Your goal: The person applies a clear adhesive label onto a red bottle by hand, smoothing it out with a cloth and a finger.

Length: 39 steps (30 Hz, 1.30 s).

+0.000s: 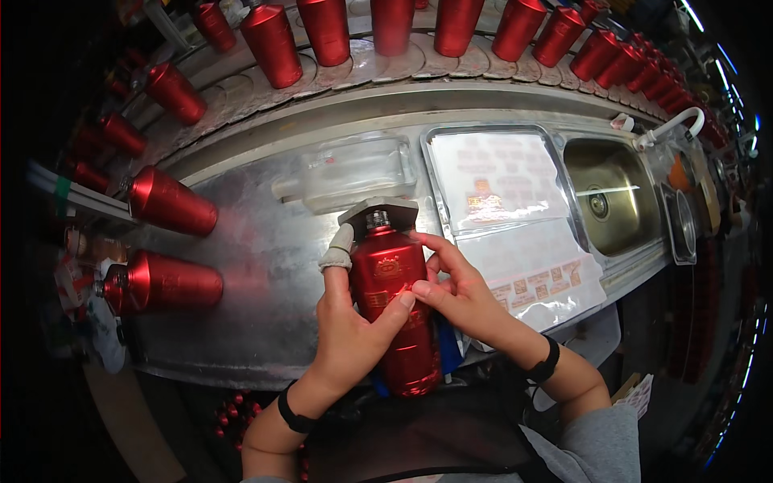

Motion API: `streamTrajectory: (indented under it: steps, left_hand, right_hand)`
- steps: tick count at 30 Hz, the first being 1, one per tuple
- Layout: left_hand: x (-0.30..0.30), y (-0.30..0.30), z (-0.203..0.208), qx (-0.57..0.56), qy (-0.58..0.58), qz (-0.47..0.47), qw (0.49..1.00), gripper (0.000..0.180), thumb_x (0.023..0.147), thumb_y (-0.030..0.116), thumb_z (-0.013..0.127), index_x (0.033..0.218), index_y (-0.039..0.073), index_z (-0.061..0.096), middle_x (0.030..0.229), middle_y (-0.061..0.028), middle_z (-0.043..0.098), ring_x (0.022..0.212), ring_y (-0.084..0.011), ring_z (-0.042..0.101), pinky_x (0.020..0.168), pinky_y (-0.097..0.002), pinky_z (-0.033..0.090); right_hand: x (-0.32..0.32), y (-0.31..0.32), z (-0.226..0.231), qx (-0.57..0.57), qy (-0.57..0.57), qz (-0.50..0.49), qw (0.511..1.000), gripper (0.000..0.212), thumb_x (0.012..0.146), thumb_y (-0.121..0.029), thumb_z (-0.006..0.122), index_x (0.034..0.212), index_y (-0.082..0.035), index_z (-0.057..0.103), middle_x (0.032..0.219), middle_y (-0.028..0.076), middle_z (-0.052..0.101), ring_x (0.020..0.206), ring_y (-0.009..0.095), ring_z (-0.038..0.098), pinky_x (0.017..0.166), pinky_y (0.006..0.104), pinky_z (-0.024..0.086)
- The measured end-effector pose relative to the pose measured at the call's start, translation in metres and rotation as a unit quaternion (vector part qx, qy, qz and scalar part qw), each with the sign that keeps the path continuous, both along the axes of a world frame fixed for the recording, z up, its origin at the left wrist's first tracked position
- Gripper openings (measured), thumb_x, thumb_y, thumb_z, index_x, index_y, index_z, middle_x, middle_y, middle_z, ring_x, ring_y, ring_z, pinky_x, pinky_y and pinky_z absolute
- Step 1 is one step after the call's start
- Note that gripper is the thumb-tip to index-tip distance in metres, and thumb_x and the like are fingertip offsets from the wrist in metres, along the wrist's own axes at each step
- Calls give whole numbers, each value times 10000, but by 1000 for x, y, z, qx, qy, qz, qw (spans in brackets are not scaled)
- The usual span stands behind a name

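A shiny red bottle with gold markings lies in front of me, its bare threaded neck pointing away. The neck end sits by a grey angled block on the metal bench. My left hand grips the bottle's left side, thumb across the front; a whitish cover wraps the index finger. On the other side, my right hand holds the bottle, its thumb pressing the front close to the left thumb and its index finger along the right edge. Whether a small label lies under the thumbs, I cannot tell.
To the right, a metal tray carries clear sheets with gold labels. Beyond it are a sink and a white tap. Red bottles stand along a curved conveyor at the back; more red bottles are at left.
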State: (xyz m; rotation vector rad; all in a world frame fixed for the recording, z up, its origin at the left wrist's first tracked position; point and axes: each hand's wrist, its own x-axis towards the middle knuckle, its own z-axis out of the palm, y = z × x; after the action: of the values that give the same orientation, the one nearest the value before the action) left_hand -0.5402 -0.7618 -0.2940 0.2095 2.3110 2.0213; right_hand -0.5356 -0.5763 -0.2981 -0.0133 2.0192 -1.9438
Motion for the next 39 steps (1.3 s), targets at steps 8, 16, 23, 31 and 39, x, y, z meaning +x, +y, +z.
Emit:
streamTrajectory:
  steps: [8, 16, 23, 31, 39]
  left_hand:
    - [2, 3, -3, 61, -17, 7, 998, 800, 845, 144, 703, 1464, -50, 235, 1247, -232, 567, 1095, -261, 623, 929, -364, 500]
    - [4, -5, -2, 126, -76, -20, 989, 790, 891, 151, 673, 1489, -28, 189, 1385, -214, 449, 1208, -255, 543, 1001, -360, 459]
    - [4, -8, -6, 211, -94, -10, 973, 755, 912, 103, 641, 1493, -24, 175, 1420, -202, 408, 1253, -247, 502, 1027, -354, 436]
    - [4, -6, -8, 192, -77, -23, 978, 738, 916, 107, 638, 1489, -16, 189, 1412, -191, 416, 1253, -234, 502, 1005, -331, 451]
    - [7, -4, 1, 199, -92, 0, 976, 809, 874, 117, 694, 1482, -29, 180, 1361, -202, 468, 1219, -236, 535, 990, -342, 463]
  right_hand:
    - [0, -4, -3, -5, 19, -15, 1000, 637, 923, -193, 661, 1460, -75, 340, 840, -23, 412, 664, 13, 391, 578, 164, 348]
    - [4, -8, 8, -6, 5, -15, 1000, 690, 889, -151, 706, 1460, -62, 330, 848, -23, 401, 683, 31, 396, 614, 173, 365]
    - [-3, -7, 9, 3, -10, -23, 1000, 680, 878, -244, 720, 1428, -54, 369, 796, -25, 425, 696, 48, 421, 623, 203, 388]
    - [-1, -17, 5, 94, 40, -50, 994, 671, 856, -360, 720, 1348, -27, 409, 764, 12, 447, 694, 101, 465, 632, 266, 418]
    - [2, 0, 11, -43, -67, -20, 997, 568, 968, -267, 589, 1447, -58, 365, 824, -21, 480, 812, 56, 461, 774, 223, 387]
